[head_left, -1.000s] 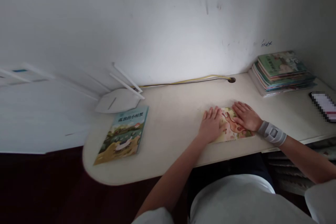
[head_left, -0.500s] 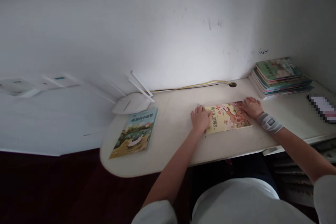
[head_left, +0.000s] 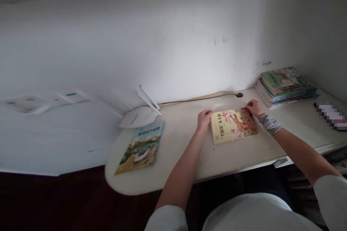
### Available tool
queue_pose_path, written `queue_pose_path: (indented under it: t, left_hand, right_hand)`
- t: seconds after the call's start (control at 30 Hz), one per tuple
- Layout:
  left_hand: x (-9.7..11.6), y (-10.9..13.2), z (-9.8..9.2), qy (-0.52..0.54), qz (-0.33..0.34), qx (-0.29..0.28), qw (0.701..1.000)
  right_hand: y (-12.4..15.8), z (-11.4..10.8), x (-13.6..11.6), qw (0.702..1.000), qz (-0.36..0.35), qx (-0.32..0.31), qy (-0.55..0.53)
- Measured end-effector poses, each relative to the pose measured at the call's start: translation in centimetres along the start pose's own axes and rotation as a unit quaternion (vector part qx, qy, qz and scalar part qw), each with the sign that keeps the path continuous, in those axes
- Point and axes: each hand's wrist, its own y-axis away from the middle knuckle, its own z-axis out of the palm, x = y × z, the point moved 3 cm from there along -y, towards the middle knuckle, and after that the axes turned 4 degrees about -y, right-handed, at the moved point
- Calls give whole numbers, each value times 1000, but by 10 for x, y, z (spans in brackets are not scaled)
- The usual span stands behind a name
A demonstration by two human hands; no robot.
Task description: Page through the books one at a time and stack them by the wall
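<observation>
A yellow picture book (head_left: 234,125) with a reddish-brown animal on its cover is in front of me, above the white desk. My left hand (head_left: 204,120) pinches its upper left corner. At the upper right corner, my right hand (head_left: 254,108) grips the edge with fingers closed; a grey band is round that wrist. Off to the left, a blue-green book (head_left: 141,148) lies flat, its top edge by a white router.
The white router (head_left: 139,117) with raised antennas stands at the back left of the desk (head_left: 179,164). A stack of books (head_left: 287,85) is at the back right, with a blurred-out phone (head_left: 330,115) beyond it. Cables run along the wall to a hole.
Both hands have gone from lying spread on the yellow book to gripping its upper corners. The book looks slightly raised. The camera view has shifted upward.
</observation>
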Motion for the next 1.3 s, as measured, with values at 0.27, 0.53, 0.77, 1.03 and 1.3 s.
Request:
queue_pose_path:
  t: [0.27,0.53,0.77,1.03,1.3]
  left_hand:
    - [10,14,-20,67,98,-37,992]
    - [18,16,-35,43,113,-81,989]
    - [10,10,-16,51,5,-156,986]
    - [-1,4,2,-189,-3,-71,979]
    - [16,16,21,-308,159,-95,933]
  right_hand:
    - [14,-25,-11,983,-109,-63,-132]
    - [12,-50,-17,947,-88,-217,-219]
    - [11,-35,-15,958,1,-227,-178]
    - [6,-7,3,990,30,-133,44]
    - [20,-3,-5,964,-92,-68,240]
